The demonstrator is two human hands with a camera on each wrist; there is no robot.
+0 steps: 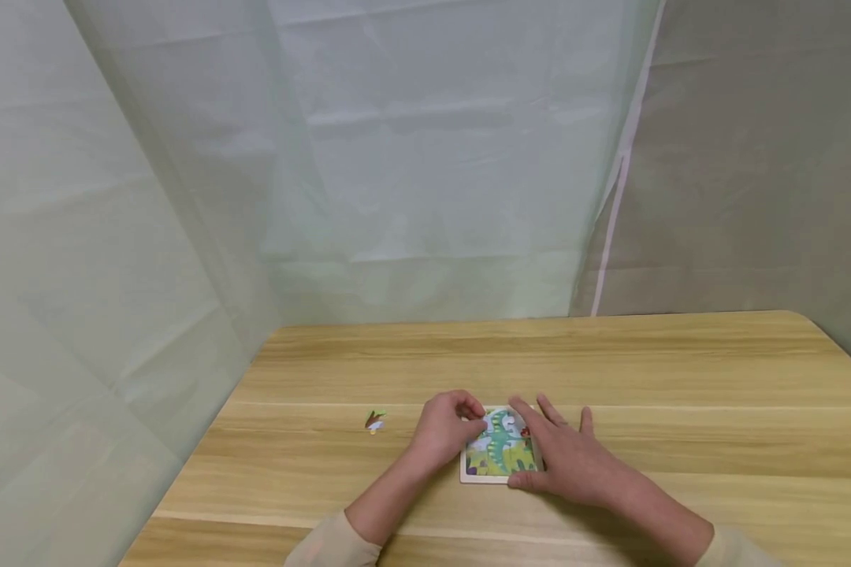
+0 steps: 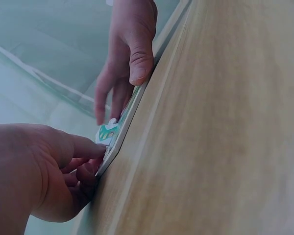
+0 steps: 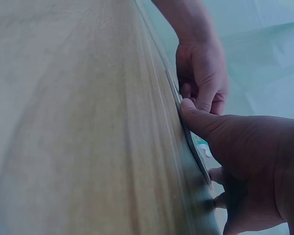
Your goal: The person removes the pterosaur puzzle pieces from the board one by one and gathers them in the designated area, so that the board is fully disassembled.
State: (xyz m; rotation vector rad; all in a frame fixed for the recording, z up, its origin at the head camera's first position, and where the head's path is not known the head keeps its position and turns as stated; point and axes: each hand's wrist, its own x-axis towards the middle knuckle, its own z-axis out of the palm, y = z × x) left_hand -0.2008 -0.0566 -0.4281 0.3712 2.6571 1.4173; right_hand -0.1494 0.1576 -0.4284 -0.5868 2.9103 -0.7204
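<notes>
A small jigsaw puzzle of a green dinosaur lies in a pale-rimmed tray (image 1: 485, 479) on the table. At its upper left, my left hand (image 1: 443, 429) pinches a puzzle piece (image 2: 107, 133) between thumb and curled fingers. That piece, teal and white, stands tilted up from the tray in the left wrist view; the fingers hide part of it. Over the tray's right side rests my right hand (image 1: 570, 457), fingers spread, its thumb (image 3: 188, 104) at the near edge. Another loose puzzle piece (image 1: 374, 422), brown, green and white, lies left of the left hand.
The wood-grain table (image 1: 681, 370) extends on both sides of the tray and behind it. Pale hanging sheets (image 1: 425, 173) stand along the table's far edge and left side, with a darker grey one (image 1: 737, 173) at the right.
</notes>
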